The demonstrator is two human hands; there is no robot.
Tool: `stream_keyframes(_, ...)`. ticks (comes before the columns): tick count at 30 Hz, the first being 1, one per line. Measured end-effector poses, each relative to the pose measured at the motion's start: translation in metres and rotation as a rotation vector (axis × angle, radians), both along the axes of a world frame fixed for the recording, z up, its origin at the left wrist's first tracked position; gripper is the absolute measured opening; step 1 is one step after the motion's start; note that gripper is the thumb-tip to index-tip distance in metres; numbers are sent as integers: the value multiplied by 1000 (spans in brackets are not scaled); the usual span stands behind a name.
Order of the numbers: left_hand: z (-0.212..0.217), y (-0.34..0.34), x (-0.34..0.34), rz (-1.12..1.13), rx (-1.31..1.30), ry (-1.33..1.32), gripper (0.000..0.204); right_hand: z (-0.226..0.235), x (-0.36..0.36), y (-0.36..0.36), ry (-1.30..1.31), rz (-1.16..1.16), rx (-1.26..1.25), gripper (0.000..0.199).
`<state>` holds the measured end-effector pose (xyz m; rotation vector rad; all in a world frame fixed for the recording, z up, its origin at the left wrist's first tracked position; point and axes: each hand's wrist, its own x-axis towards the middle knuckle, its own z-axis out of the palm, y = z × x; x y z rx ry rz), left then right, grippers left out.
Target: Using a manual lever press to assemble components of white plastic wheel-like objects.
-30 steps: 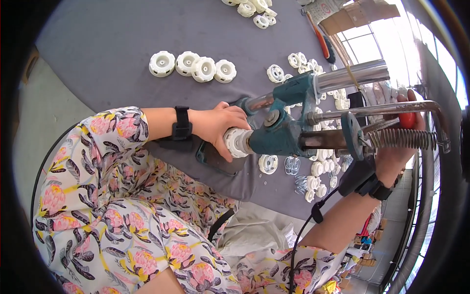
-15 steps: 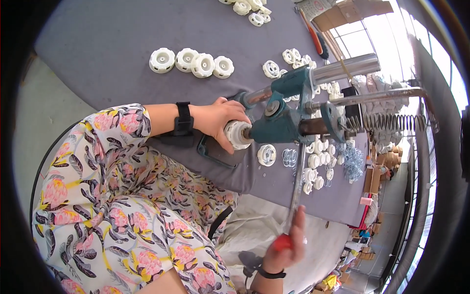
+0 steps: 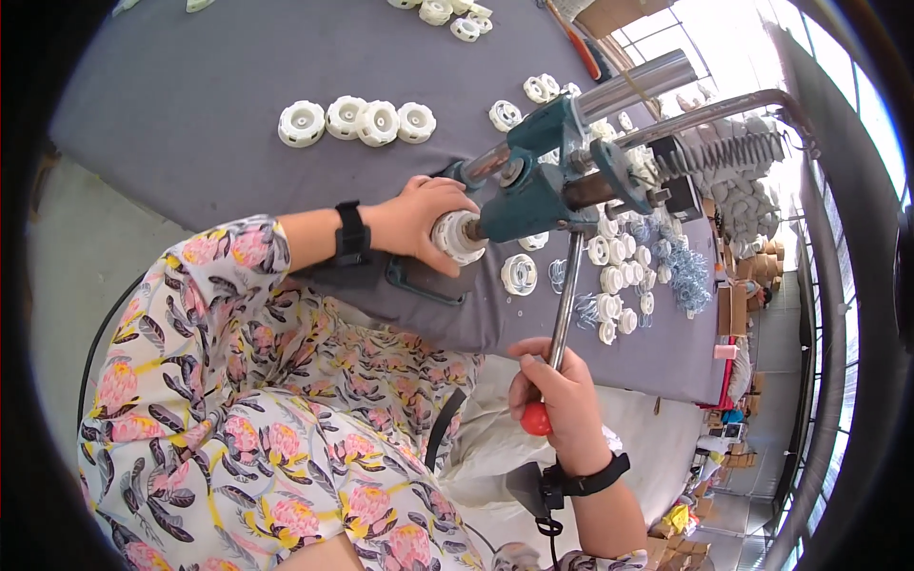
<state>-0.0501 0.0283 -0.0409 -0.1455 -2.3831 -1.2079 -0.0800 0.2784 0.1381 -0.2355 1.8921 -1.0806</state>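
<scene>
My left hand [image 3: 426,221] is wrapped round a round white plastic part [image 3: 455,243] with a notched rim. The part sits at the base of a green hand-operated press [image 3: 533,205], and the press's ram meets its middle. My right hand [image 3: 564,404] is closed on the press's metal lever [image 3: 568,300], just at the red ball knob [image 3: 536,420] on its end. To the right of the held part, a similar round white part [image 3: 519,274] lies on the cloth, with metal coil springs [image 3: 557,276] close by.
A row of several white round parts [image 3: 303,124] lies on the grey cloth-covered table [image 3: 209,105] at the left. Beyond the press are more white parts [image 3: 614,278] and a heap of wire springs [image 3: 690,278]. A brush with an orange handle [image 3: 576,43] lies at the far edge.
My right hand has gone from loose, spread fingers at the knob to a closed grip on the lever, higher in view. My left hand still holds the white part. The whole view has shifted slightly.
</scene>
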Motion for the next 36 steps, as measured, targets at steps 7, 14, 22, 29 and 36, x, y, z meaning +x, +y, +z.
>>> stream_keyframes(7,-12,15,-2,118,57,-34,77,2,-3,-13,-156,-94,131,19)
stream_keyframes(14,8,-5,-6,-123,36,-136,75,-3,-4,-4,-161,-109,91,16)
stream_keyframes(22,10,14,4,22,40,-110,74,-2,2,-3,-109,-129,114,15)
stream_keyframes(29,5,6,-1,-3,0,1,74,25,1,-2,-152,-115,158,14)
stream_keyframes(36,25,-10,-5,-239,-89,-150,69,33,2,0,-174,-129,127,16)
